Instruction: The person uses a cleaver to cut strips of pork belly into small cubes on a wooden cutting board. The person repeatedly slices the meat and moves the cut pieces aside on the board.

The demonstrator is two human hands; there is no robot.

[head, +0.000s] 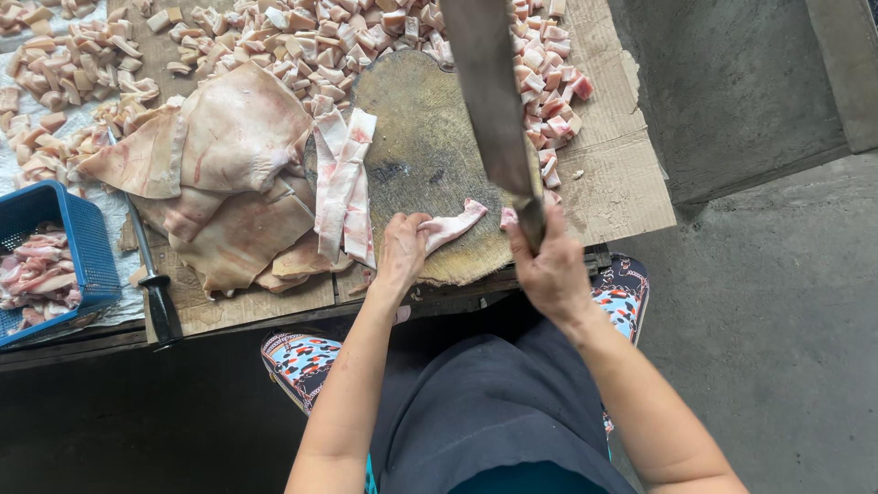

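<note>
Head view, looking straight down at my two hands over the counter (631, 197), which is covered in brown cardboard.

My left hand (401, 249) rests on the near edge of the round wooden chopping block (430, 137), fingers curled together and pinching one end of a pale pink strip of pork skin (453, 224). The strip lies flat on the block, running from my fingers toward the right.

My right hand (549, 265) is fisted tight around the handle of a big cleaver (494, 91). The blade is raised and points away from me, over the right side of the block, and looks blurred. The handle itself is hidden in the fist.

A few more cut strips (343, 183) lie in a bundle on the left part of the block. Just left of them, large flat sheets of pork skin (229, 174) are piled on the cardboard. Small pink and white diced pieces (311, 37) are heaped along the far edge of the block and down its right side.

Far left, a blue plastic basket (78, 229) holds more meat scraps. A black-handled knife (155, 284) lies between the basket and the sheets, partly under them.

Below the counter I see dark trousers and patterned slippers (302, 361) on a grey concrete floor (777, 320).
</note>
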